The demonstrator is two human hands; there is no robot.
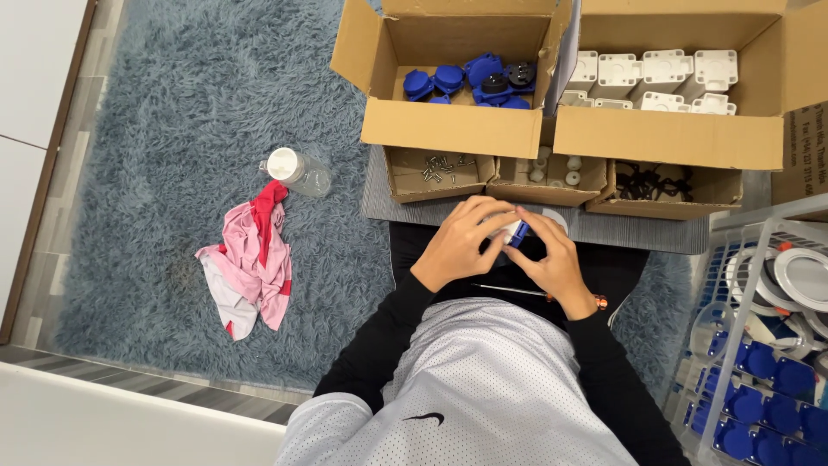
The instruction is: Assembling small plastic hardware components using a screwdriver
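A: What do the hands hold?
B: The left hand (pixel 460 241) and right hand (pixel 552 261) both close around a small white-and-blue plastic part (pixel 516 231), mostly hidden by fingers.
A: Where?
B: Just below the shallow brown cardboard tray of white caps (pixel 547 183), over the lap

Far side blocked by your cardboard boxes (pixel 457 129), white basket (pixel 759 345) walls the right; rug (pixel 172 129) left is open.
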